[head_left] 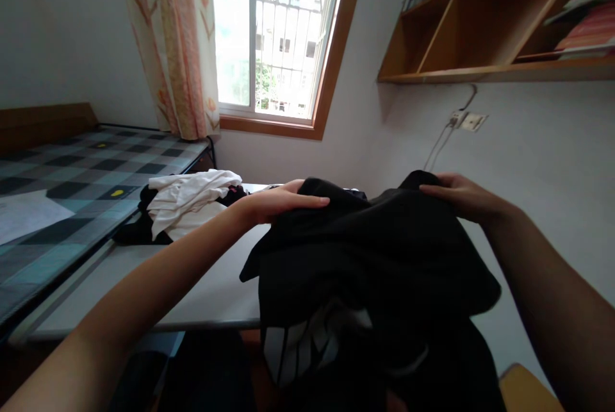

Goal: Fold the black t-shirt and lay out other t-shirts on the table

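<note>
A black T-shirt (pixel 375 245) with a white print low on its front hangs between my two hands, above the near edge of the white table (pixel 211 290). My left hand (pixel 293 199) pinches its upper left part, with the thumb on top and the other fingers behind the cloth. At the upper right, my right hand (pixel 459 195) grips the fabric the same way, its fingers partly hidden. The lower part of the shirt drops toward my lap, where it is dark and hard to make out.
A heap of white and black clothes (pixel 192 200) lies at the table's far left. Beside the table is a bed with a checked mattress (pixel 96 175) and a sheet of paper (pixel 31 213). A wooden shelf (pixel 480 27) is fixed on the right wall above a socket (pixel 468 120).
</note>
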Demonstrator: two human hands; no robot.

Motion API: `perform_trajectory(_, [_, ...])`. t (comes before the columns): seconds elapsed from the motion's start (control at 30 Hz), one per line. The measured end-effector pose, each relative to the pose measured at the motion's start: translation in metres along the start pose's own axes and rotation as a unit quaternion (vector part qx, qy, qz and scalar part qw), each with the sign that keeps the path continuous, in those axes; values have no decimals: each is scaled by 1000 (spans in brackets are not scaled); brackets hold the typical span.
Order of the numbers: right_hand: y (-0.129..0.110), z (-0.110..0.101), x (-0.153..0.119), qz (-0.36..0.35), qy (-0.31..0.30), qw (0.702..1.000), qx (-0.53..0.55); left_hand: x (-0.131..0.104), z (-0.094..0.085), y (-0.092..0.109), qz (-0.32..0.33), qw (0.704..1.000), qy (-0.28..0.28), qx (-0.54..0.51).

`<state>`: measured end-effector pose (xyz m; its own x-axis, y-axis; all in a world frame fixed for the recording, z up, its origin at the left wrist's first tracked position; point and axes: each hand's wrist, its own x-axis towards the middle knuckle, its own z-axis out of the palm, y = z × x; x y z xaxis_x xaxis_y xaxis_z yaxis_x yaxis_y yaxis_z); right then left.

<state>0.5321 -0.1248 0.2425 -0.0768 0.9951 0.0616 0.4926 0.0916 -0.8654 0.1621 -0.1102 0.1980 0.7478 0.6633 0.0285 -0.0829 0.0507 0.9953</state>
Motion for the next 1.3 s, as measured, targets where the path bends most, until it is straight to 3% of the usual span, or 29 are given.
perform_trajectory(0.13, [18, 2, 30, -25, 159, 984, -78, 30, -37, -31, 51, 980, 148, 125])
perform_trajectory(0.23, [38, 10, 50, -66, 193, 949, -239, 43, -65, -60, 65, 928, 225, 292])
perform_trajectory(0.33, [57, 26, 61, -49, 170, 893, -413, 45, -81, -82, 55, 901, 218, 370])
perform_trajectory(0.43, [74, 42, 68, -19, 149, 834, -531, 45, -92, -94, 10, 897, 186, 400])
perform_trajectory(0.53, [91, 50, 76, 59, 133, 815, -561, 47, -102, -100, -37, 913, 157, 373])
perform_trajectory(0.6, [101, 52, 82, 130, 122, 828, -531, 48, -108, -100, -45, 915, 160, 367])
perform_trajectory(0.73, [116, 54, 89, 244, 44, 905, -345, 49, -113, -96, -33, 883, 167, 438])
perform_trajectory(0.8, [121, 57, 89, 268, 19, 934, -234, 47, -109, -93, -28, 838, 181, 513])
perform_trajectory(0.93, [129, 65, 87, 250, 51, 959, -126, 42, -89, -92, -68, 699, 225, 676])
perform_trajectory(1.03, [139, 69, 89, 222, 81, 965, -115, 45, -76, -93, -119, 651, 197, 724])
perform_trajectory(1.1, [149, 70, 91, 202, 87, 968, -125, 50, -70, -96, -114, 654, 173, 728])
perform_trajectory(1.3, [167, 73, 93, 152, 97, 972, -149, 69, -59, -120, -67, 723, 85, 682])
